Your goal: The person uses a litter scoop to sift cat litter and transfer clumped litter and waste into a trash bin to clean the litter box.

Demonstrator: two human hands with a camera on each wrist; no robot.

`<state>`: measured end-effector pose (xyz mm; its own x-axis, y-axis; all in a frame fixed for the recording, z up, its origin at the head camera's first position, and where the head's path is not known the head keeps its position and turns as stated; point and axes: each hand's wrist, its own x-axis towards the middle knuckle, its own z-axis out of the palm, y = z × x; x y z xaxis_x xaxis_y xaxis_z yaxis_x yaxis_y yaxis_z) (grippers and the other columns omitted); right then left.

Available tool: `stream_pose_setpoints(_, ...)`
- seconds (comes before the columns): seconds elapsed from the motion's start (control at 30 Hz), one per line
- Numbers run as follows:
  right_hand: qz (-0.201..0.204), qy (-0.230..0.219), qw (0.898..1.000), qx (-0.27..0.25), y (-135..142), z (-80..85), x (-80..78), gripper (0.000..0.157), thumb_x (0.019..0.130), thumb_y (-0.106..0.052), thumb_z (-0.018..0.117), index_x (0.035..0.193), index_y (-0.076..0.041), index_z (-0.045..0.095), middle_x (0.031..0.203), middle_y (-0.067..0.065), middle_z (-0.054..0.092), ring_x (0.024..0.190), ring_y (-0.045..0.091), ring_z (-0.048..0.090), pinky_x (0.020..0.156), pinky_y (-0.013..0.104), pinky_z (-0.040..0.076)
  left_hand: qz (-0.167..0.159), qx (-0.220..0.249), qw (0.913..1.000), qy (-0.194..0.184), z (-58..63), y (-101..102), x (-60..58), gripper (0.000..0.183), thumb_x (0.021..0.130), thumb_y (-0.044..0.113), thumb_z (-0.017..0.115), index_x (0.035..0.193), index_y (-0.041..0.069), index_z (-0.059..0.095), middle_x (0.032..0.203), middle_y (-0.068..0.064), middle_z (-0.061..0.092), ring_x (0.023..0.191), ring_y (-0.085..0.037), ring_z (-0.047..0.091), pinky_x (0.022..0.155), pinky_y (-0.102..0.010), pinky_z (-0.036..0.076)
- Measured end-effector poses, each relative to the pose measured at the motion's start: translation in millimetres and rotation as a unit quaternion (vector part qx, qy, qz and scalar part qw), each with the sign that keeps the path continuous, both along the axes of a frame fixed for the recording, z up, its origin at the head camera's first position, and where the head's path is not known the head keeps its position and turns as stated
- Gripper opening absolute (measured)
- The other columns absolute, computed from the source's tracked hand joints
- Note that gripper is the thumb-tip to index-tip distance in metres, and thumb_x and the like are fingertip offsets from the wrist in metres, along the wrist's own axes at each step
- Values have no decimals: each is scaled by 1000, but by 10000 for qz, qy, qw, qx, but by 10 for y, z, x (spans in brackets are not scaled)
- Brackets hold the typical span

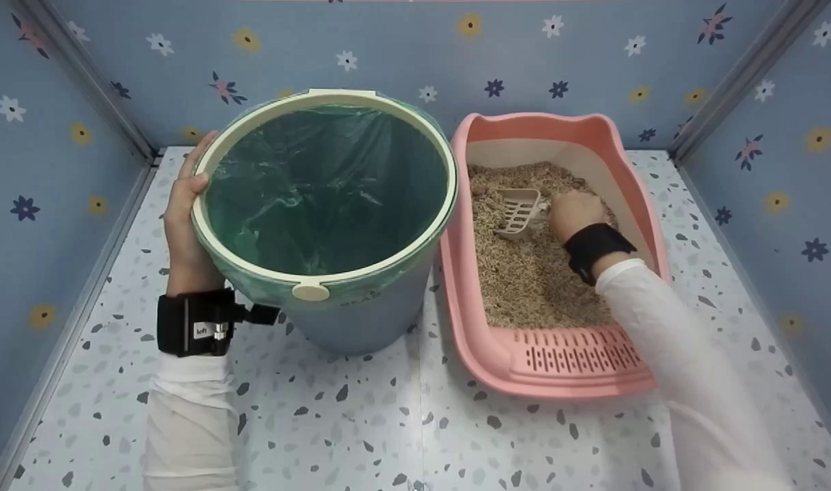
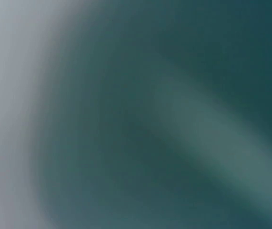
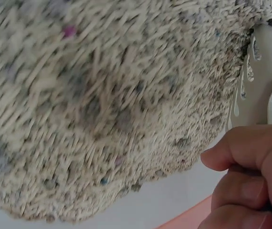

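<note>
A litter scoop (image 1: 521,213), beige and slotted, has its blade down in the tan litter (image 1: 531,286) of a pink litter box (image 1: 504,358). My right hand (image 1: 575,211) grips the scoop's handle, which is mostly hidden by the fist. Curled fingers (image 3: 240,188) and the slotted edge show at the right of the right wrist view, beside the litter. To the left stands a blue-grey trash bin (image 1: 360,327) lined with a green bag (image 1: 333,198). My left hand (image 1: 187,211) holds the bin's left side, thumb at the cream rim. The left wrist view is only blurred green and grey.
Bin and litter box stand side by side on a speckled white surface (image 1: 333,423). Blue flowered panels (image 1: 401,48) enclose the back and both sides. Dark clumps and small coloured specks lie among the litter. A perforated pink ledge (image 1: 579,354) forms the box's front.
</note>
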<state>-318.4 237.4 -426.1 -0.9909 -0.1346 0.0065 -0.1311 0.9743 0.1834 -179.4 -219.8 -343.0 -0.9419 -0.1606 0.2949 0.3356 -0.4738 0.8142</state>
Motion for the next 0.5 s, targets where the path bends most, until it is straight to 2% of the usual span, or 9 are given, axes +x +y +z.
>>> stream_pose_setpoints(0.23, -177, -46, 9995, -253, -139, -65, -57, 22, 88, -16, 59, 90, 4, 68, 89, 23, 68, 78, 39, 65, 71, 51, 51, -113, 251, 9996, -12, -14, -4, 15, 52, 93, 13, 29, 145, 11, 35, 150, -10, 30, 138, -25, 30, 113, -40, 24)
stream_pose_setpoints(0.33, -222, -166, 9989, -367, -170, -101, -83, 20, 86, -15, 61, 90, 3, 69, 88, 23, 68, 77, 38, 65, 68, 50, 52, 14, -107, 9999, 78, -3, -8, 2, 53, 94, 13, 26, 147, 8, 30, 151, -12, 27, 140, -25, 27, 114, -39, 23)
stream_pose_setpoints(0.47, -415, -442, 9964, -596, -223, -140, -83, 21, 86, -16, 61, 94, 2, 67, 92, 24, 66, 77, 39, 65, 63, 51, 53, 49, -221, 9997, 18, 7, -7, 8, 53, 94, 13, 25, 147, 9, 30, 151, -11, 27, 139, -24, 28, 114, -40, 23)
stream_pose_setpoints(0.5, -477, -523, 9953, -659, -242, -142, -78, 21, 87, -17, 60, 96, 2, 67, 94, 24, 66, 79, 39, 65, 64, 52, 53, 18, -113, 9999, -22, 5, -7, 13, 53, 94, 13, 26, 146, 11, 32, 151, -10, 28, 139, -23, 29, 113, -40, 23)
